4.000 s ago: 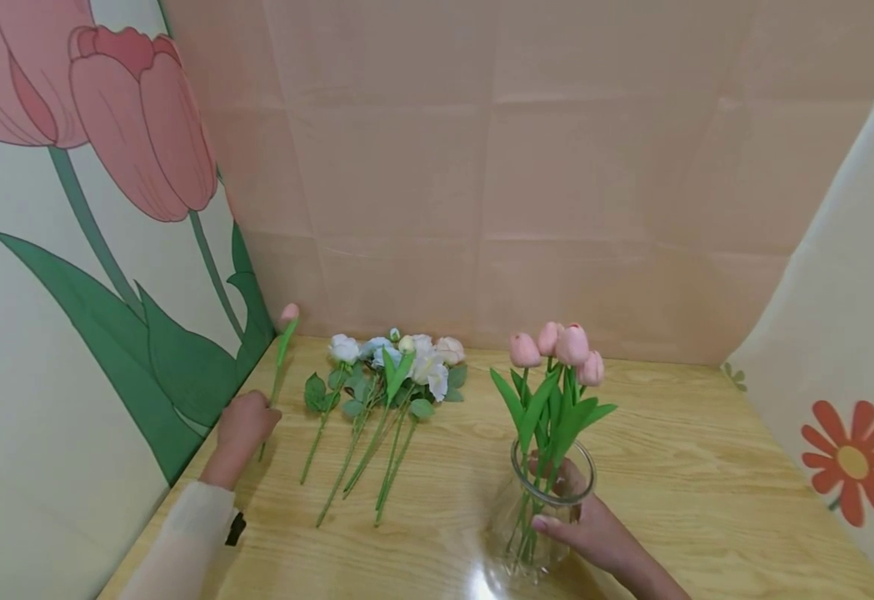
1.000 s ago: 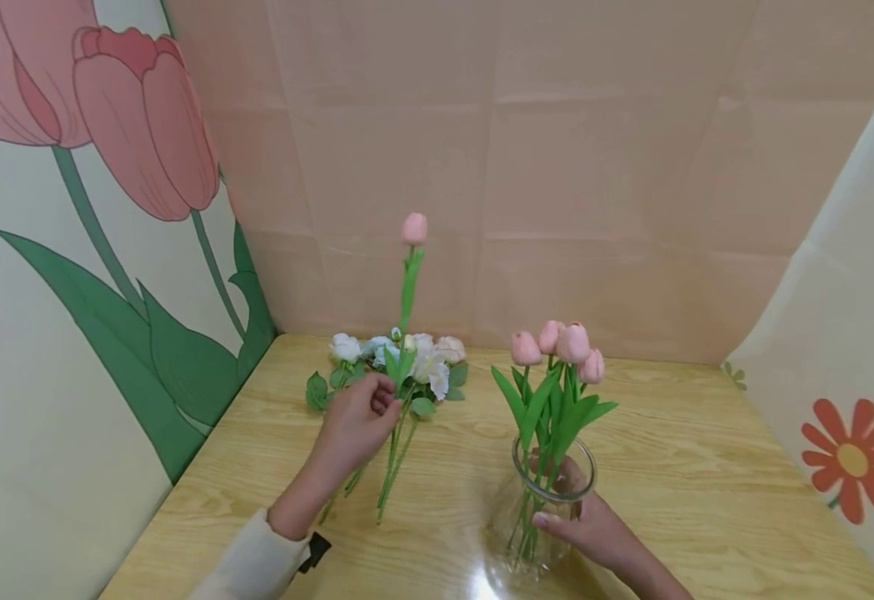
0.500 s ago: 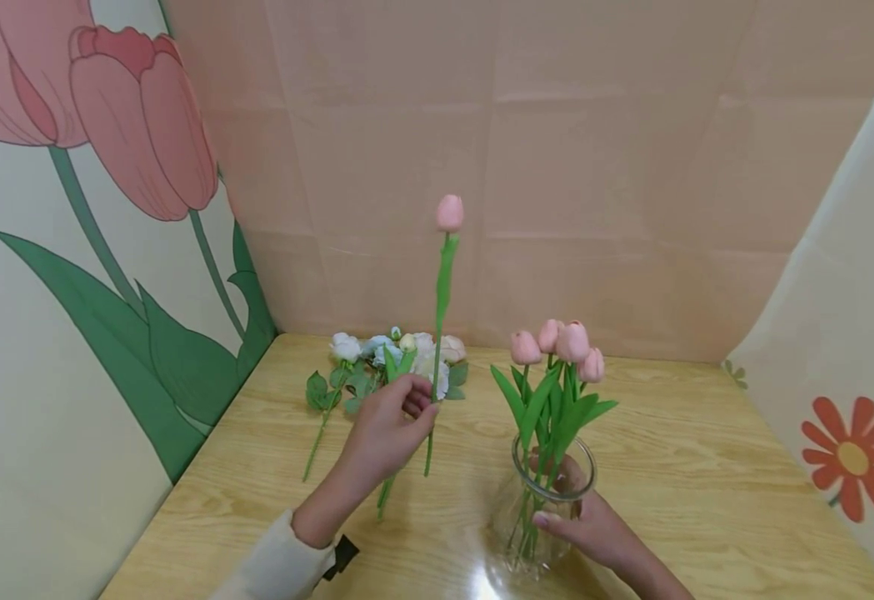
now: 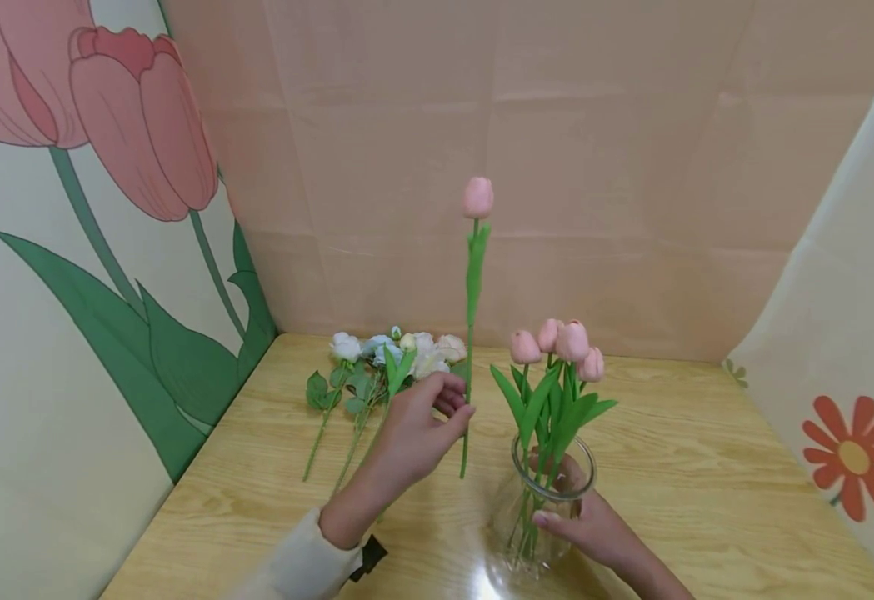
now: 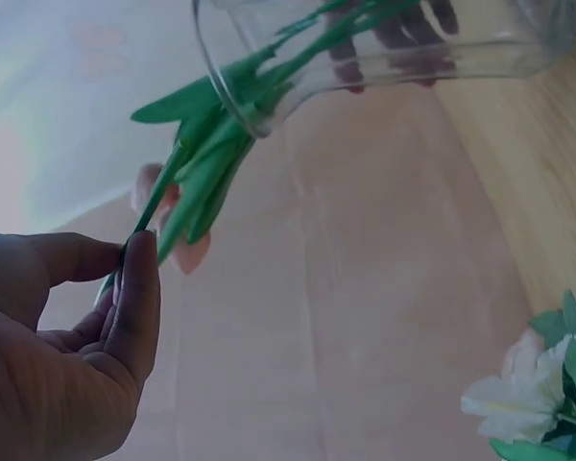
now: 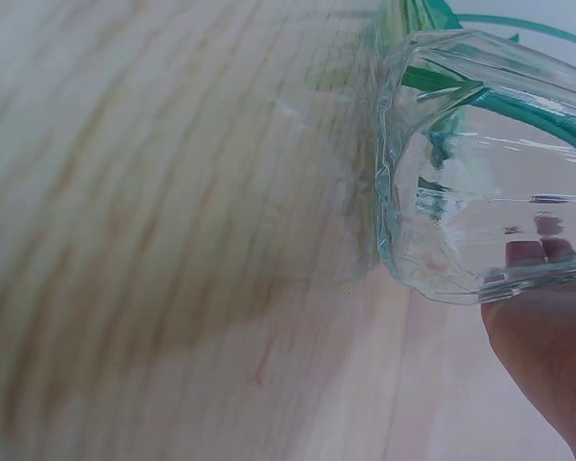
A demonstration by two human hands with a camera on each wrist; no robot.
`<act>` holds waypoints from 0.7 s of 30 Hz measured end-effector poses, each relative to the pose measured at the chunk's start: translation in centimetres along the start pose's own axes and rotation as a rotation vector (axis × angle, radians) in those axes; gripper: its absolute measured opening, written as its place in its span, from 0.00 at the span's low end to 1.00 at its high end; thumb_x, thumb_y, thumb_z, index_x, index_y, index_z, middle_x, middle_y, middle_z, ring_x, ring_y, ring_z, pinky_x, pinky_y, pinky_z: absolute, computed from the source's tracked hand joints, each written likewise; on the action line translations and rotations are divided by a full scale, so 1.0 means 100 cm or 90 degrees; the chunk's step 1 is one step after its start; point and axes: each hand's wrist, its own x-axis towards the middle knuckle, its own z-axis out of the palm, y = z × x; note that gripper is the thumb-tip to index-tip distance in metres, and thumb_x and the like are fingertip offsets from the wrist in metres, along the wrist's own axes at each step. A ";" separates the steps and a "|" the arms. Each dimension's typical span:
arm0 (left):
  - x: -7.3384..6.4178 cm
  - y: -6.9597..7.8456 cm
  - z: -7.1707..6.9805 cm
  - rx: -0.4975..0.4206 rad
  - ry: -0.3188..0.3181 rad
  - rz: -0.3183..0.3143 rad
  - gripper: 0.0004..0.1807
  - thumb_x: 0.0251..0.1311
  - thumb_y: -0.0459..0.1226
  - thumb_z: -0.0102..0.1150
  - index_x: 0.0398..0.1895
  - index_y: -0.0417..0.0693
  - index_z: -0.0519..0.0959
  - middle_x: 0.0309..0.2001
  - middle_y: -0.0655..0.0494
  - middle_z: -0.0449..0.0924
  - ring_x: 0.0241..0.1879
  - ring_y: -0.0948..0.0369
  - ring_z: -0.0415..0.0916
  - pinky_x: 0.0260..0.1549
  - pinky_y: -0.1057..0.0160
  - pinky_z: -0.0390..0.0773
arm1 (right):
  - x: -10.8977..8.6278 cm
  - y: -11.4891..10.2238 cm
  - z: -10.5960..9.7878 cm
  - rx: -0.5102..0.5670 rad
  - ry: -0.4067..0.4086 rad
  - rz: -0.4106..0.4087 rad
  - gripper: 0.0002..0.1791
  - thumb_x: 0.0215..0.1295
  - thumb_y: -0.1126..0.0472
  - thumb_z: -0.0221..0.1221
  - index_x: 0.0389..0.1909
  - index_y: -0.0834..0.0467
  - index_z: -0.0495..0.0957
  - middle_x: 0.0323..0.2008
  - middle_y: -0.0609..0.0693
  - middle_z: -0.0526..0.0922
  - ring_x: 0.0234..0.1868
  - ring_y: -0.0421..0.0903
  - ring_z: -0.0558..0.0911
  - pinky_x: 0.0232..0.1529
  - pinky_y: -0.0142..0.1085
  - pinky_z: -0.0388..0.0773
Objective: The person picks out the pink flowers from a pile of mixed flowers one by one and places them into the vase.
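Upright above the table, a single pink tulip point(image 4: 474, 275) is pinched low on its stem by my left hand point(image 4: 425, 425). In the left wrist view, thumb and fingers of the left hand point(image 5: 86, 336) meet on the green stem. A clear glass vase point(image 4: 553, 492) stands to the right, holding several pink tulips point(image 4: 556, 358) with green leaves. My right hand point(image 4: 594, 529) grips the vase near its neck, fingers behind the glass and thumb in front. The held tulip's stem end hangs left of the vase rim, apart from it.
Several white, pale blue and blush flowers point(image 4: 384, 350) lie at the back left of the wooden table point(image 4: 669, 475), stems towards me. Behind rises a pinkish-brown cloth wall point(image 4: 594, 167). Printed panels with tulips point(image 4: 144, 125) and a red flower point(image 4: 852, 458) flank the table.
My left hand has picked up the tulip from the left side, raised it upright and carried it rightwards, close to the vase. The right hand and vase have stayed put.
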 end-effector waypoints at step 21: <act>0.012 0.019 0.029 -0.025 0.008 0.049 0.14 0.68 0.36 0.64 0.55 0.46 0.79 0.40 0.59 0.82 0.40 0.67 0.80 0.35 0.72 0.82 | 0.003 0.010 -0.002 0.011 -0.004 0.021 0.43 0.64 0.64 0.65 0.75 0.64 0.53 0.71 0.65 0.67 0.69 0.72 0.65 0.61 0.72 0.63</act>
